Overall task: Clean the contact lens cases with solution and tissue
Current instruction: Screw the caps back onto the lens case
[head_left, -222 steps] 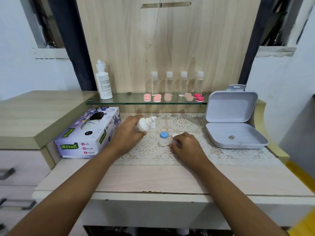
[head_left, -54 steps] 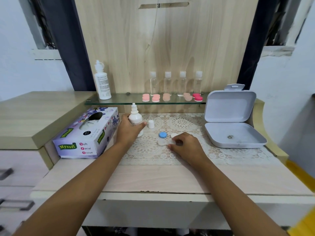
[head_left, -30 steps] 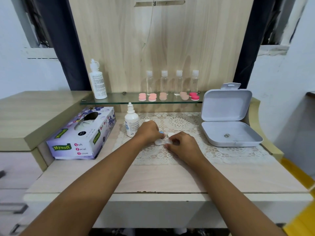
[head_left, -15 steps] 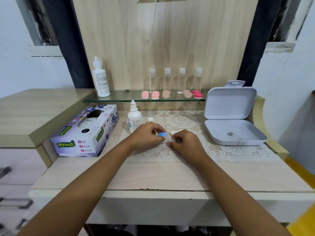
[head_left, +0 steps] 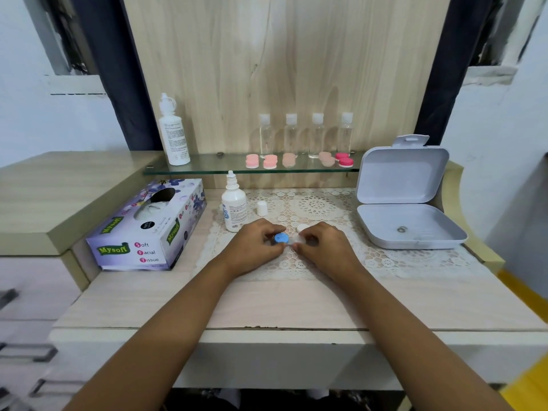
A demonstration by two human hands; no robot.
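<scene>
Setup is a pale wood desk [head_left: 296,304] with a lace mat [head_left: 320,206] across the back half and a wood panel behind it. On a glass shelf [head_left: 207,167] above stand a tall white bottle [head_left: 173,134], four small clear bottles [head_left: 291,134] and a row of pink lens cases [head_left: 269,161]. A tissue box [head_left: 142,232] sits on the left, and an open grey box [head_left: 400,176] on the right. The small solution bottle [head_left: 234,206] stands uncapped at the mat's left edge, its white cap [head_left: 262,208] just beside it.

Both forearms reach in from the near edge and meet mid-mat. The contact lens case [head_left: 298,240] is right between the hands, low over the mat. The left hand [head_left: 255,247] has its fingers curled, pinching the blue lid [head_left: 281,238]. The right hand [head_left: 326,247] pinches the case's clear end, and a loose white lid [head_left: 302,227] lies just behind its fingertips.
</scene>
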